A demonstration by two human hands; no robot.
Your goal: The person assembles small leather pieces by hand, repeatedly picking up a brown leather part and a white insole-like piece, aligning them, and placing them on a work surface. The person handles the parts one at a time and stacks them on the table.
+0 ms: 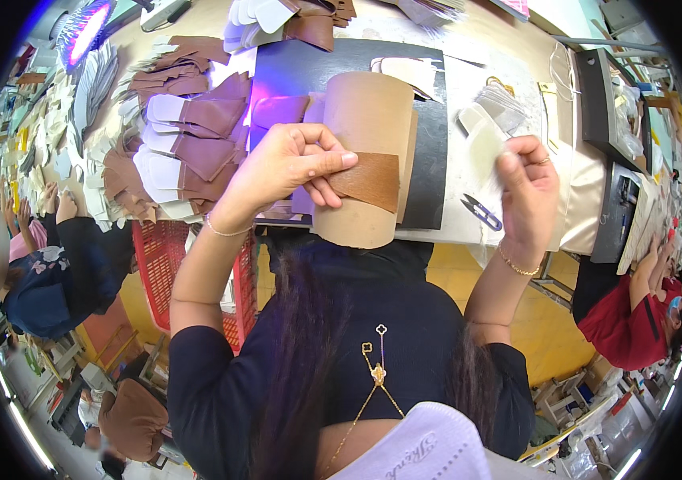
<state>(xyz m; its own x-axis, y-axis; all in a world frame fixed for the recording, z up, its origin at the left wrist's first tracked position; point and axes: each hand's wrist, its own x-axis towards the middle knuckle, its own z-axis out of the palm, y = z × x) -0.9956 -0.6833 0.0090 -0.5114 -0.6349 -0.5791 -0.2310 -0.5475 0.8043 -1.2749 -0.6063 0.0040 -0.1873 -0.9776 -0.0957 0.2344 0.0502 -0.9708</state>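
Observation:
My left hand (305,164) is closed on a brown leather piece (374,181), its thumb pressing the leather's left end. That piece lies across a tan curved form (366,108), which rests over the table's near edge. To the right, my right hand (529,188) is raised with thumb and index finger pinched together at the edge of a thin pale piece (481,140). A stack of similar pale pieces (502,106) lies just beyond it. Thread snips (482,213) with a dark handle lie on the table left of my right hand.
Stacks of brown and white leather pieces (189,132) cover the table's left side. Under the form is a black mat (429,168). A black tray (613,108) stands at the right. A red plastic basket (157,264) is below left. Other people sit at both sides.

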